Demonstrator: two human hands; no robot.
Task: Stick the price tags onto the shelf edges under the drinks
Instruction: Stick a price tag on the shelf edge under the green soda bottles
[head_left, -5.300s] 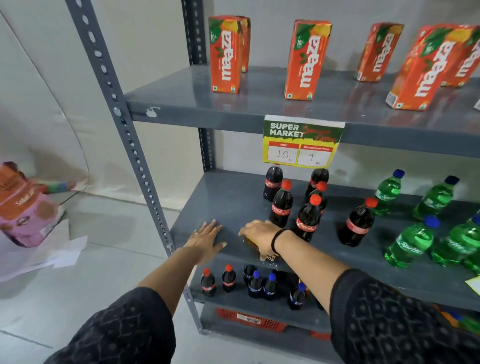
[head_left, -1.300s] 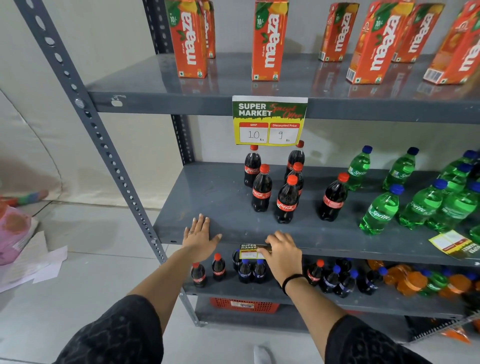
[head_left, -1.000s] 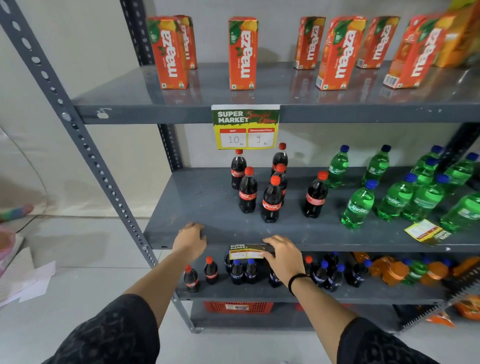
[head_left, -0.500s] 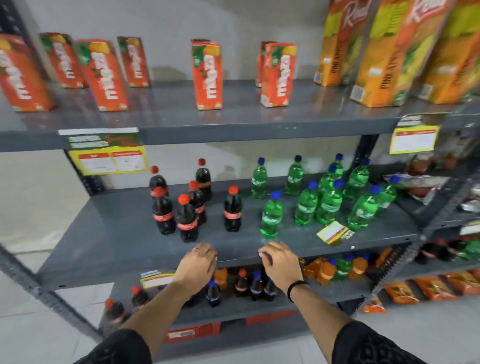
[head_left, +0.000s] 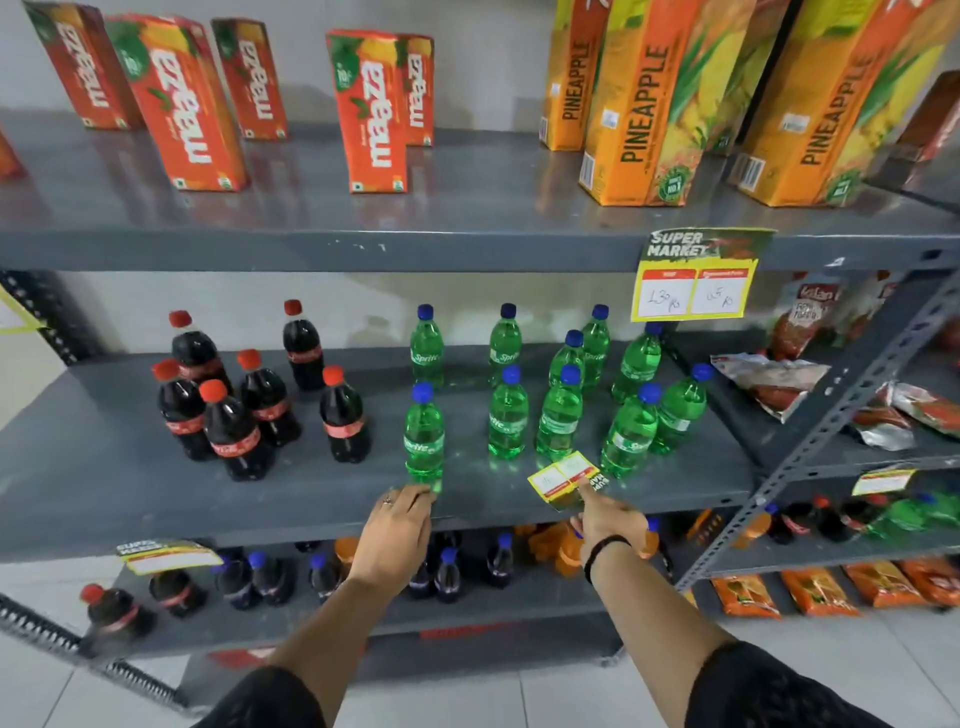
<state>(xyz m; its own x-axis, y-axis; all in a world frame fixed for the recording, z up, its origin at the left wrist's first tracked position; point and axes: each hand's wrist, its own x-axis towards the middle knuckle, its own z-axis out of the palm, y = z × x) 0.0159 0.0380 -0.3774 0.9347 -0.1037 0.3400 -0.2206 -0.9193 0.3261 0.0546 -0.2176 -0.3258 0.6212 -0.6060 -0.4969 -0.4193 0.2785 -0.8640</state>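
A loose yellow price tag (head_left: 563, 475) lies on the grey middle shelf (head_left: 156, 499) in front of the green Sprite bottles (head_left: 558, 410). My right hand (head_left: 608, 517) reaches to it, index fingertip touching its near edge, without gripping it. My left hand (head_left: 397, 530) rests palm down on the shelf's front edge, just below the front-left Sprite bottle (head_left: 423, 436), holding nothing. A price tag (head_left: 166, 553) hangs on that shelf's edge below the cola bottles (head_left: 234, 405). Another tag (head_left: 696, 275) hangs on the top shelf's edge under the pineapple cartons (head_left: 649, 104).
Orange Maaza cartons (head_left: 371, 114) stand on the top shelf. Small cola and orange bottles (head_left: 447, 571) fill the lower shelf. A second rack to the right holds snack packets (head_left: 769, 379) and carries its own tag (head_left: 883, 480). A slotted upright (head_left: 831, 410) separates the racks.
My view swung right from the cola section to the Sprite section. Both hands left the tag under the cola and slid right along the shelf edge; my right hand reached the loose tag.
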